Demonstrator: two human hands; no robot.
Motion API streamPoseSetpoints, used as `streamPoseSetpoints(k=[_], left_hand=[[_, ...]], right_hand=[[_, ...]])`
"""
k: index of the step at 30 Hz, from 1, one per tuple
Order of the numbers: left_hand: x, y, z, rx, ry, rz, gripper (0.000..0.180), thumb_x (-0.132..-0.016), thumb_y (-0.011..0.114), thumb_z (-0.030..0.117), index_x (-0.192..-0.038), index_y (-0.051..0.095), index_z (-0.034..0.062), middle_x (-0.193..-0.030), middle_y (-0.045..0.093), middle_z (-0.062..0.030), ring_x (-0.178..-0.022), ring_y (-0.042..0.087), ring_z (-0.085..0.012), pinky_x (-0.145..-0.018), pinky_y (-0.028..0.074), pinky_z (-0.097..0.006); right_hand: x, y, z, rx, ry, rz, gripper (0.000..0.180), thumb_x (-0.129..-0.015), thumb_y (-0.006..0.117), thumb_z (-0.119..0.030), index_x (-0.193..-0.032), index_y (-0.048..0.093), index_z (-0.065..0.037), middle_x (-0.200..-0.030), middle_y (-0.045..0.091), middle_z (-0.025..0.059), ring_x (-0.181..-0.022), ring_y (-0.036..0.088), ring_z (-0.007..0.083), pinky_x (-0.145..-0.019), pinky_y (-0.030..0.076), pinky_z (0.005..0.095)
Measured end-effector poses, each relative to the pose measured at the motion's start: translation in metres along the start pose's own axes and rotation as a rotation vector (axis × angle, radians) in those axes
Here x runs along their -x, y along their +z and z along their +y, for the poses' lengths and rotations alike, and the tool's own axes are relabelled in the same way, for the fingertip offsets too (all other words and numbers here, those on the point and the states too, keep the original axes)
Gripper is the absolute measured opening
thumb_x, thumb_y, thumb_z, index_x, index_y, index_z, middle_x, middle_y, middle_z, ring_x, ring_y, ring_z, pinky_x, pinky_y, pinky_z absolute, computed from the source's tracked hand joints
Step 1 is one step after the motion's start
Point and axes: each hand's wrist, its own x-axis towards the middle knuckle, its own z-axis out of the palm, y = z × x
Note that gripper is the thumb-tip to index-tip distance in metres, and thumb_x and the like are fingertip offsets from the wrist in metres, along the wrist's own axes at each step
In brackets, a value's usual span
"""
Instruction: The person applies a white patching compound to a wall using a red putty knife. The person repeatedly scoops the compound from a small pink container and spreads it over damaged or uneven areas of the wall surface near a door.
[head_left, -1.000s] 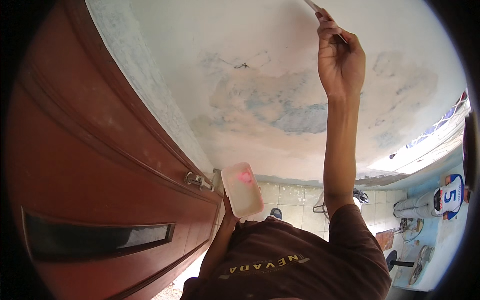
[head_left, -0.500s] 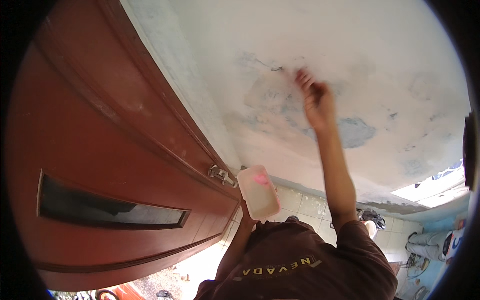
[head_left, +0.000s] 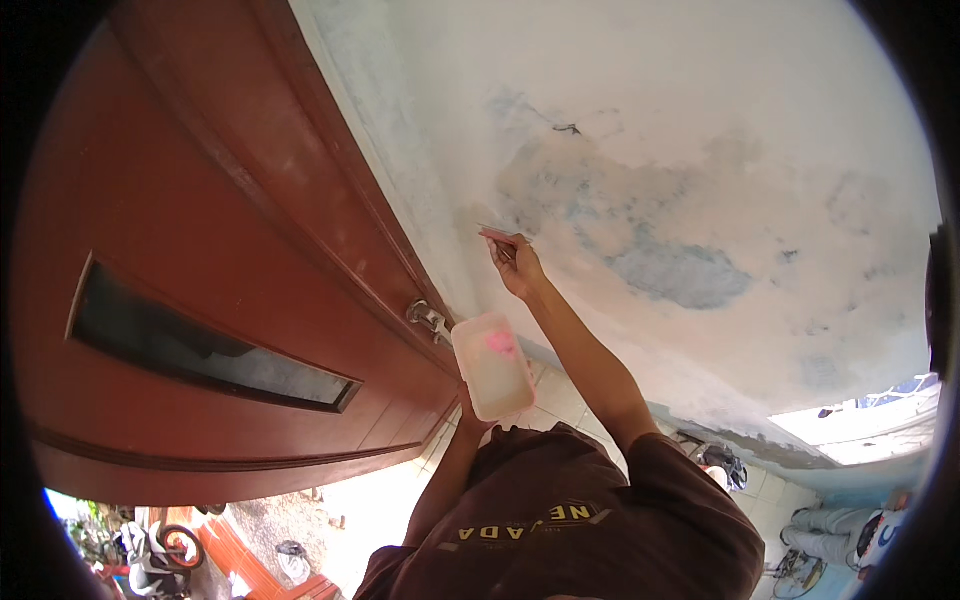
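Person's two hands at a patchy wall beside a red-brown door: tub in one, small flat tool in the other.

L to R: red-brown wooden door (head_left: 200, 260) w/ long dark glass slot and metal door handle (head_left: 428, 318), its edges bent by the lens. Just right of the handle, the translucent rectangular plastic tub (head_left: 492, 365) w/ a pink smear inside; left hand (head_left: 472, 410) is under it, almost wholly hidden, so finger state can't be told, though the tub rests on it. Right hand (head_left: 518, 268) is raised to the whitish plaster wall w/ grey-blue patches (head_left: 700, 180), fingers pinched together on a thin pinkish flat tool (head_left: 498, 236), tip at or just off the wall – too small to tell. Tool's handle is hidden in the grip. Brown T-shirt (head_left: 570, 520) is cut off at the lower edge.
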Motion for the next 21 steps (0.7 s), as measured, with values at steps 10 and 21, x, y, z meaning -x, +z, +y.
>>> streamPoseSetpoints(k=[10, 21], left_hand=[[0.024, 0.024, 0.017, 0.116, 0.064, 0.16, 0.09, -0.094, 0.043, 0.072, -0.156, 0.031, 0.0092, -0.144, 0.05, -0.0269, -0.13, 0.053, -0.0431, -0.107, 0.044, -0.059], [0.003, -0.021, 0.015, 0.121, -0.04, 0.069, 0.077, -0.098, 0.048, 0.065, -0.153, 0.038, 0.0115, -0.141, 0.054, -0.0207, -0.126, 0.057, -0.0387, -0.105, 0.048, -0.054]], right_hand=[[0.141, 0.223, -0.151, -0.468, -0.439, -0.644, 0.04, -0.099, 0.043, 0.004, -0.136, 0.038, 0.019, -0.139, 0.05, 0.0297, -0.12, 0.058, 0.0317, -0.104, 0.056, 0.0369], [0.032, -0.033, -0.035, -0.056, -0.012, 0.027, 0.022, -0.1, 0.046, -0.002, -0.112, 0.052, 0.015, -0.129, 0.06, 0.0256, -0.106, 0.064, 0.0269, -0.093, 0.059, 0.0302]])
